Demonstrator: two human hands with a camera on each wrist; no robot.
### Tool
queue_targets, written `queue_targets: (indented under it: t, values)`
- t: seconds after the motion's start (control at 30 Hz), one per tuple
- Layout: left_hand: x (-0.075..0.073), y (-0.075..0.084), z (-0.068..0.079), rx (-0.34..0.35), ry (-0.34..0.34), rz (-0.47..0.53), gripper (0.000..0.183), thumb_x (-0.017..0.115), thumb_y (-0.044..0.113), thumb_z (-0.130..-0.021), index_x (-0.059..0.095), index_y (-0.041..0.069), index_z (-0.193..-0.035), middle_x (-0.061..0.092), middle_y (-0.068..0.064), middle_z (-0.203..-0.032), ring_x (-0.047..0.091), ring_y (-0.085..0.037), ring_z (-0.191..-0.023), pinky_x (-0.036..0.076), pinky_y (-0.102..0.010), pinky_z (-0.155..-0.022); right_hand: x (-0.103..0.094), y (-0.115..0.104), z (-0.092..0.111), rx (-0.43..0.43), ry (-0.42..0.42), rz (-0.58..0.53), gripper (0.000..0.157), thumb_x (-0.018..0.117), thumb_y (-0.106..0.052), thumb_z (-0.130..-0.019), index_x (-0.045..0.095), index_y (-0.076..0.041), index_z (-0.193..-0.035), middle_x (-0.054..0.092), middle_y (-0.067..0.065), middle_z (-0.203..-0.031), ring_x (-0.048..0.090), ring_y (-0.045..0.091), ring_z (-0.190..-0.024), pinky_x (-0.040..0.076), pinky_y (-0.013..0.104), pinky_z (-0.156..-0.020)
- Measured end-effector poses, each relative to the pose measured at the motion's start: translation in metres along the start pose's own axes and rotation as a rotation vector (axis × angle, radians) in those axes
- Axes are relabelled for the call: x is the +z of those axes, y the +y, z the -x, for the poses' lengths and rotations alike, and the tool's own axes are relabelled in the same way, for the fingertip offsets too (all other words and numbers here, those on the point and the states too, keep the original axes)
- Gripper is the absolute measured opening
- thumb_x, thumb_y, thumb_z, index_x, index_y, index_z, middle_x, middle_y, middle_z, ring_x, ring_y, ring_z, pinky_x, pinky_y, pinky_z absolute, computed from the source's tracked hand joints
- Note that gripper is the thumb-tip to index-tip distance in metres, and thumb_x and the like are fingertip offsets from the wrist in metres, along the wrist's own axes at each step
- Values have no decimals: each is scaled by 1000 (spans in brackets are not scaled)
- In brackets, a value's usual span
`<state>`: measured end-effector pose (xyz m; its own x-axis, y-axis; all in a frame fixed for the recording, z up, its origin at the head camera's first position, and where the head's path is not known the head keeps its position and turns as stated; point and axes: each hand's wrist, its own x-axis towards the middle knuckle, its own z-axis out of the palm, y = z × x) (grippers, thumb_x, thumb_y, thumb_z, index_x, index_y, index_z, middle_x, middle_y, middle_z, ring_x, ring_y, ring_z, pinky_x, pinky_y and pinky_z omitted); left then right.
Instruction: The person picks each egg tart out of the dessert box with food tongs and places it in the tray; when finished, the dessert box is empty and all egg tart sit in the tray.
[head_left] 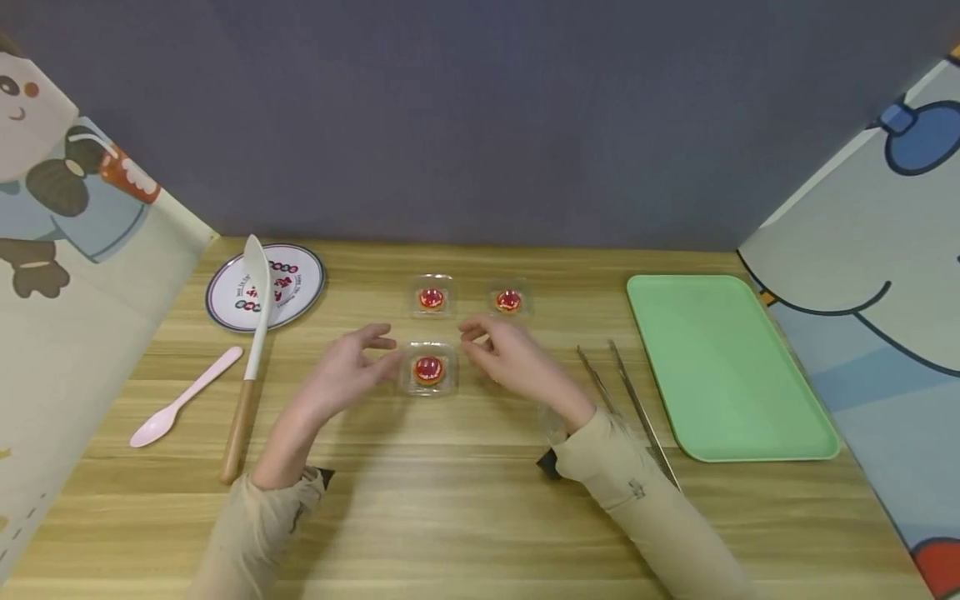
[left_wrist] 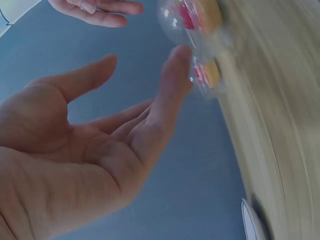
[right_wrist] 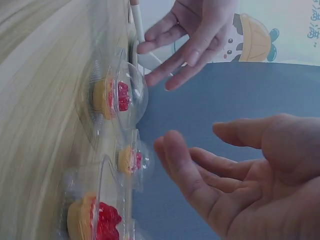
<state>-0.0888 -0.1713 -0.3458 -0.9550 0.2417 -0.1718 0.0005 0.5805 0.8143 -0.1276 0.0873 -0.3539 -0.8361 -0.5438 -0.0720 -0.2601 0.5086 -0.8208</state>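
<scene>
A small red-topped tart (head_left: 428,371) in a clear plastic box lies on the table between both hands. My left hand (head_left: 348,373) hovers at the box's left side with fingers loosely extended, thumb close to its edge. On its right, my right hand (head_left: 513,358) is held with relaxed fingers, holding nothing. Two more boxed tarts lie farther back, one on the left (head_left: 431,299) and one on the right (head_left: 507,301). Another boxed tart (right_wrist: 95,217) shows close up in the right wrist view; from the head, the right forearm mostly hides it.
On the left, a long-handled white spoon (head_left: 256,333) with a wooden grip lies across a patterned plate (head_left: 303,312), beside a pink spoon (head_left: 183,398). Metal tongs (head_left: 633,392) lie partly under the right sleeve. A green tray (head_left: 727,367) sits at right, and a dark panel (head_left: 480,125) stands behind.
</scene>
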Motion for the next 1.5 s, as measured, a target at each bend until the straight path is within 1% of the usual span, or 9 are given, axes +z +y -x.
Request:
queue_targets:
  t: [0.17,0.4,0.53,0.67,0.9,1.07,1.17,1.27,1.5]
  values:
    - [0,-10,-3,-22,-77,-5,67,65,12,-106,32,-19,-156,51,-40,-148,76,-40,-102,63,-50,-96,11,3,-12,18,-16,40,39,59,-3,-108,54,11,-145,64,28,-137,72,36,-115,66,30,-86]
    - [3,-21,-10,1,-126,25,68,68,6,-102,33,-22,-153,54,-40,-144,70,-45,-116,56,-56,-108,21,7,-20,13,-38,185,40,64,-2,-105,56,12,-142,63,29,-141,66,42,-127,57,46,-109]
    - [4,-24,-13,8,-136,28,68,70,5,-100,35,-22,-152,58,-38,-142,63,-50,-125,53,-58,-110,25,8,-24,29,-62,232,41,66,-1,-104,56,14,-141,71,27,-124,71,37,-110,62,43,-99]
    - [7,-25,-16,9,-146,30,68,71,2,-98,36,-22,-152,58,-38,-142,59,-53,-129,50,-60,-113,26,9,-27,52,-80,243,42,66,-2,-104,56,15,-141,73,24,-116,70,28,-93,64,36,-86]
    - [10,-27,-19,5,-143,16,65,73,-3,-93,43,-22,-147,60,-38,-139,62,-52,-125,51,-60,-112,28,11,-32,47,-91,212,24,64,0,-104,65,12,-126,73,16,-96,63,17,-73,55,24,-62]
    - [10,-29,-21,-5,-136,16,63,74,-5,-92,46,-21,-146,60,-37,-138,65,-50,-120,54,-58,-109,30,13,-35,73,-103,147,33,63,3,-105,60,16,-135,73,26,-117,74,24,-92,64,27,-80]
    - [10,-30,-21,-13,-127,26,62,75,-7,-91,47,-20,-145,60,-37,-137,67,-48,-118,56,-56,-108,31,14,-36,87,-117,118,40,61,4,-104,55,18,-141,69,30,-127,74,31,-105,64,32,-92]
    - [10,-31,-22,-21,-131,53,62,75,-9,-90,47,-20,-145,60,-38,-138,69,-46,-114,59,-53,-104,30,14,-37,88,-130,110,40,62,5,-104,55,18,-140,69,29,-127,73,34,-109,63,35,-96]
    - [10,-33,-23,-35,-148,120,63,73,-14,-89,44,-22,-144,58,-40,-137,72,-46,-108,63,-47,-98,28,13,-36,74,-141,112,29,65,6,-100,63,13,-128,73,21,-115,71,32,-106,64,33,-92]
